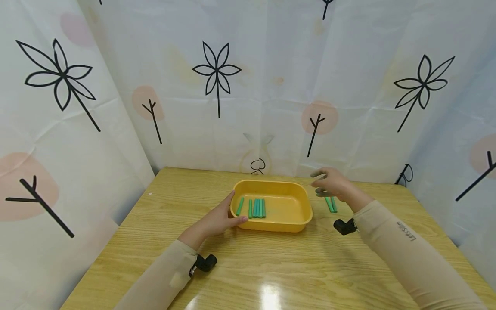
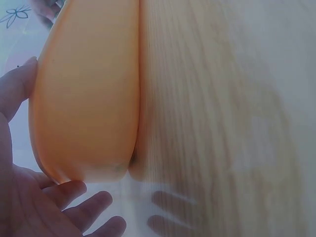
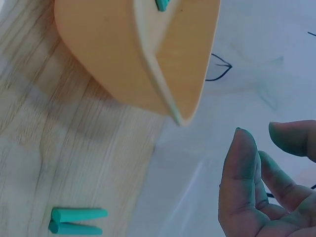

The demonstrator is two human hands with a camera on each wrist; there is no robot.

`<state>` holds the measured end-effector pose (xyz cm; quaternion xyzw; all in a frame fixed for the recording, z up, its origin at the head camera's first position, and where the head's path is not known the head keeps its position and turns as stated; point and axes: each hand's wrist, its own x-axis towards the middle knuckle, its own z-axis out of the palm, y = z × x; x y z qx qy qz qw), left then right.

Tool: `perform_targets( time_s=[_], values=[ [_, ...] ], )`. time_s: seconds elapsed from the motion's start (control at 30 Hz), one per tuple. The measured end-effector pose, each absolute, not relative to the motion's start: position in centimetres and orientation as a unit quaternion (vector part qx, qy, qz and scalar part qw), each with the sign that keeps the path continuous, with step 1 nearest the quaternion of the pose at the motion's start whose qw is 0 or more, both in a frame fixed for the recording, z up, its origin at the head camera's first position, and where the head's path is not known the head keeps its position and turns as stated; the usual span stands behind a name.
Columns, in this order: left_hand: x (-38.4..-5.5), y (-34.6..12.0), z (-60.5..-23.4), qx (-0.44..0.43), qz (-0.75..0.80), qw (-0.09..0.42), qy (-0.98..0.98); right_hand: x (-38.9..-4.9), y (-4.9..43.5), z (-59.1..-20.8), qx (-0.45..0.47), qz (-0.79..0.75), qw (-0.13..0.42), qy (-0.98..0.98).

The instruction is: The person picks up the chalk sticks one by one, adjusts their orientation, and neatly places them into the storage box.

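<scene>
A yellow plastic tray [image 1: 271,226] stands on the table with several green and blue-green chalk sticks [image 1: 257,208] lying in its left half. My left hand [image 1: 221,216] holds the tray's left end, its thumb at the front rim and its fingers along the side. Past the tray's right end, my right hand [image 1: 332,184] hovers with loosely bent fingers and nothing between them. Greenish dust colours its fingertips. Below that hand, two green chalk sticks [image 1: 331,205] lie side by side on the table; in the right wrist view this chalk pair [image 3: 78,221] sits apart from the fingers.
The wooden table [image 1: 248,262] runs back to a white cloth backdrop [image 1: 267,99] printed with flowers and twigs. Cloth also hangs at both sides. A black cable [image 1: 404,174] shows at the table's far right corner.
</scene>
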<state>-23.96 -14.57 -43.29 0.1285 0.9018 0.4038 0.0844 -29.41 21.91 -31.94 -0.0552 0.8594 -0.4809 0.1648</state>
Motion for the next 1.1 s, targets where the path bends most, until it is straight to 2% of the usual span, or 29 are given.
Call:
perform_targets(
  time_s=[0.37,1.1],
  values=[
    [-24.0,-14.5,-43.4,0.122,0.41,0.082,0.9,-30.2,24.3,-32.8,-0.035,-0.459,0.139,0.877],
    [-24.0,-14.5,-43.4,0.121,0.404,0.084,0.903,-31.7,29.0,-37.3,0.021,-0.469,0.162,0.868]
  ],
)
